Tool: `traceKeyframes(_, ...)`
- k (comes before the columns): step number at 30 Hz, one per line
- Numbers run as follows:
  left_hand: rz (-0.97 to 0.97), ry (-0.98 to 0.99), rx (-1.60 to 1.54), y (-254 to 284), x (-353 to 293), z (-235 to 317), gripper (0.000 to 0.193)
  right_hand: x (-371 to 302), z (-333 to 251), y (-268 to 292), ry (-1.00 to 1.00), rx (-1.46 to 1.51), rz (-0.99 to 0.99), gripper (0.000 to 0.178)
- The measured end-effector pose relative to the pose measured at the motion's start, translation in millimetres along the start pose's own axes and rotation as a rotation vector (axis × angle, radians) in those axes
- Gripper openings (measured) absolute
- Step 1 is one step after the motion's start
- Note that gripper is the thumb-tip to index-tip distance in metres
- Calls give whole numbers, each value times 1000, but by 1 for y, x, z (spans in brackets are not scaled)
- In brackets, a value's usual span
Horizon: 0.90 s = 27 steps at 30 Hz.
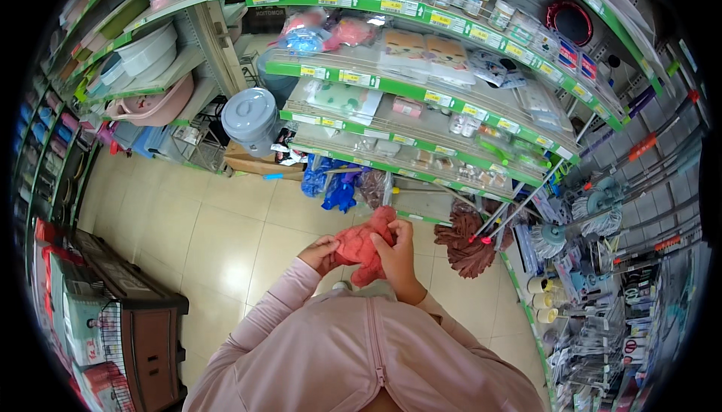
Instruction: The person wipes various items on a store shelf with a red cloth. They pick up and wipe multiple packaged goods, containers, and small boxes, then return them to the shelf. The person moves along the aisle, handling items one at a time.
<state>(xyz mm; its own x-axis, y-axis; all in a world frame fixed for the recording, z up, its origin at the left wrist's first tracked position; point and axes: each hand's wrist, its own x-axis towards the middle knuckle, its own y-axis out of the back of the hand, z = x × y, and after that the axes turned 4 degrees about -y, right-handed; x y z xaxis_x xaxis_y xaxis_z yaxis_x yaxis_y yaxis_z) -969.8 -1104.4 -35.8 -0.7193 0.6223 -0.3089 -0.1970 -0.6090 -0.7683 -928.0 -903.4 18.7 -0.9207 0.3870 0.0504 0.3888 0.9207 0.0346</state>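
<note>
Between my two hands hangs a bunched red cloth (364, 245), soft and fuzzy-looking, held in front of my body at waist height. My left hand (320, 254) pinches its left edge with thumb and fingertips. On the other side my right hand (396, 252) grips it, the thumb pressed on top and the fingers curled around the upper right part. One end of the cloth sticks up past my right fingers, and another lobe droops below them. Folds hide the cloth's full shape.
Tiered shelves (410, 141) with green price rails curve across the front. A lidded grey bucket (250, 115) stands at their left end. A brown mop head (472, 240) and blue mop heads (335, 186) lie low near the floor. Hung mops line the right; a brown drawer cabinet (150, 344) stands left.
</note>
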Motion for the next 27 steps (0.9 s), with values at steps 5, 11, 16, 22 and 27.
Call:
traceKeyframes(5,157,-66,-39,8,-5,13,15,1,7,8,-23,-126,-28,38)
traceKeyframes(11,383,-323,57,-10,34,98,21,6,-60,-37,447,-290,-488,26)
traceKeyframes(16,403,-773,38,53,100,217,23,-33,-119,-125,757,-293,-868,36)
traceKeyframes(22,728,-875,128,94,145,297,26,-27,-137,-156,846,-380,-874,16)
traceKeyframes(27,1024,-568,241,109,153,293,34,-16,-142,-148,717,-118,-712,18)
